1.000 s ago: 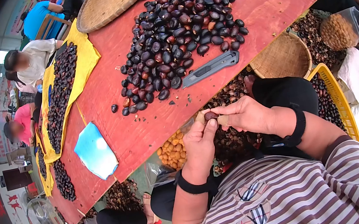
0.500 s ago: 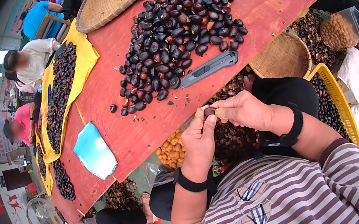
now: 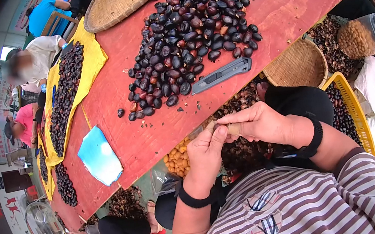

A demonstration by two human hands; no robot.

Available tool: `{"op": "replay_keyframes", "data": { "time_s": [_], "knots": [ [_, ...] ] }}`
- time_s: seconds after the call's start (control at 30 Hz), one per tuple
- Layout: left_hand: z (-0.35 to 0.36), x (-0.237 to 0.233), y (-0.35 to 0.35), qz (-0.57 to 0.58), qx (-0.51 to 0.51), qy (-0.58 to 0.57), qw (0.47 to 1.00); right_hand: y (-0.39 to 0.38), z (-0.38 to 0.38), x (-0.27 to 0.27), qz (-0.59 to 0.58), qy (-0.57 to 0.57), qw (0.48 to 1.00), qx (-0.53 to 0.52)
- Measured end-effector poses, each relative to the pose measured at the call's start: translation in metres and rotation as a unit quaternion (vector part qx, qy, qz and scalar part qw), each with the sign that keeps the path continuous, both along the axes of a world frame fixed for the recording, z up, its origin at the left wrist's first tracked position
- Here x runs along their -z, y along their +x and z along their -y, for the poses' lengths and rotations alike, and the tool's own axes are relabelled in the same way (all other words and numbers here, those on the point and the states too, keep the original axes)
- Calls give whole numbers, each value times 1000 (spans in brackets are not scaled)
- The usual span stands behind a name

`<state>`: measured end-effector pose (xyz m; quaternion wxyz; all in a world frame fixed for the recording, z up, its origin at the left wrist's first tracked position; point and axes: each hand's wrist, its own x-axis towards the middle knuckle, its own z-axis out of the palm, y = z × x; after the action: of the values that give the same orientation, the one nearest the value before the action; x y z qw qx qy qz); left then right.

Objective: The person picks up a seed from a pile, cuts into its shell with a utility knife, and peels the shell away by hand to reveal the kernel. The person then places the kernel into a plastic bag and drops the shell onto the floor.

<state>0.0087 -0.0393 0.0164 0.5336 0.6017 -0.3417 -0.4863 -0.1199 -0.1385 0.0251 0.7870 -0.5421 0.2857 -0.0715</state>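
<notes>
Just past the table's near edge, my left hand (image 3: pixel 205 156) and my right hand (image 3: pixel 268 122) meet with their fingertips pinched together. Between them is a small dark nut (image 3: pixel 216 127), mostly covered by the fingers. Tan wrappings are on some fingertips of both hands. On the red table (image 3: pixel 152 142) lies a large heap of glossy dark oval nuts (image 3: pixel 185 43). A grey utility knife (image 3: pixel 221 74) rests at the heap's near side. Below my left hand's fingers sits a pile of orange-yellow kernels (image 3: pixel 177 158), and broken dark shells (image 3: pixel 243 154) lie beneath my hands.
A flat woven tray (image 3: pixel 128 0) lies at the table's far side, near a yellow cloth (image 3: pixel 92 58) with more nuts. A light-blue sheet (image 3: pixel 99 156) is to the left. Right of my knees are a round basket (image 3: pixel 295 66) and a yellow crate (image 3: pixel 355 113). Other people sit around.
Both hands stay together, but the fingers have closed further over the nut, so less of it shows. The whole view has shifted slightly.
</notes>
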Motion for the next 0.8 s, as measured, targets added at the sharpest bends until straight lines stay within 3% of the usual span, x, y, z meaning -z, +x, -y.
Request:
{"op": "replay_keyframes", "data": {
  "time_s": [0.03,0.13,0.23,0.43,0.53,0.63,0.73,0.8],
  "knots": [
    [0,-3,0,0,0,3,1000,1,0,-1,-10,0,1000,-1],
    [-4,-5,1,-1,7,32,999,4,-3,13,71,-158,985,14],
    [-6,-10,0,26,16,36,999,0,5,2,59,-186,979,-53],
    [-6,-16,1,60,23,8,998,3,9,-12,-37,-25,997,-63],
    [-10,-12,1,59,26,20,998,3,7,7,58,-319,944,-61],
    [-10,-13,1,69,27,16,997,5,11,11,107,-316,941,-59],
    [-9,-13,2,93,21,-22,995,5,10,-3,8,-86,995,-55],
    [-8,-13,2,118,24,-40,992,4,8,-1,25,-35,998,-40]
  ]
}}
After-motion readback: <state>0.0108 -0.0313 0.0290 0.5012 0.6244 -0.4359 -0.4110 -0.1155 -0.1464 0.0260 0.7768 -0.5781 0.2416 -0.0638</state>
